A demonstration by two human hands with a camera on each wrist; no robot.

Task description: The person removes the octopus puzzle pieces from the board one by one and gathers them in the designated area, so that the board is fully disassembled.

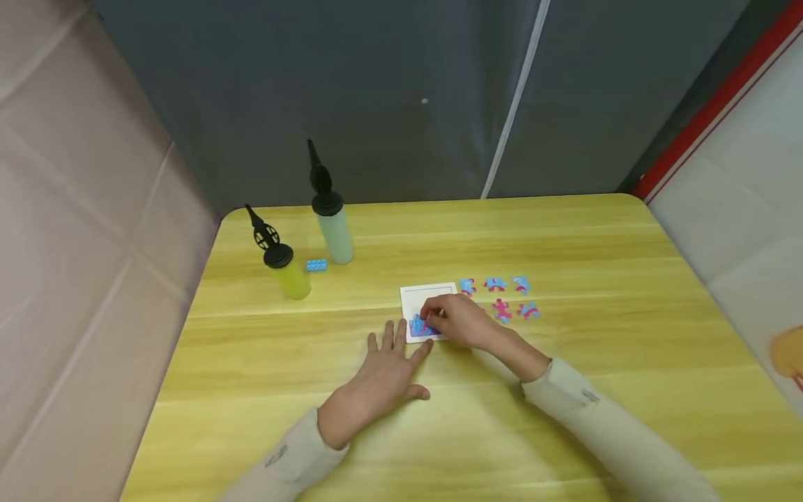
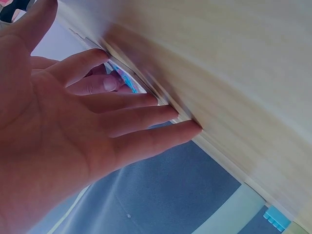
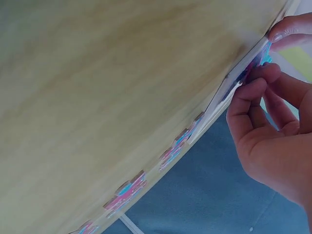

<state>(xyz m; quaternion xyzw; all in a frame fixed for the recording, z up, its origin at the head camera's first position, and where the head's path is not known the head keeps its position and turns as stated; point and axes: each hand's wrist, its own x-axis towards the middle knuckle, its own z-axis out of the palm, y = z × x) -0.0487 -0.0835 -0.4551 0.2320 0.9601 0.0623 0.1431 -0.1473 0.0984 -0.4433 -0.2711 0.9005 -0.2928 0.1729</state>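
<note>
A white puzzle tray (image 1: 411, 298) lies on the table, with blue, pink and purple puzzle pieces (image 1: 417, 327) along its near edge. My right hand (image 1: 461, 322) is over the tray's right part, thumb and index finger pinching a puzzle piece down at the joined ones. Those fingertips mostly cover this piece. My left hand (image 1: 384, 373) is spread flat, its straight fingers (image 2: 146, 135) touching the table and the tray's near left corner. Several loose pieces (image 1: 501, 309) lie in two rows right of the tray; the right hand partly hides one.
At the back left stand a yellow-green bottle (image 1: 293, 280) and a pale green bottle (image 1: 337, 238), both with black pointed tops. Between them lies a blue toy brick (image 1: 316, 265). A dark grey curtain (image 1: 376, 104) hangs behind the table (image 1: 564, 251).
</note>
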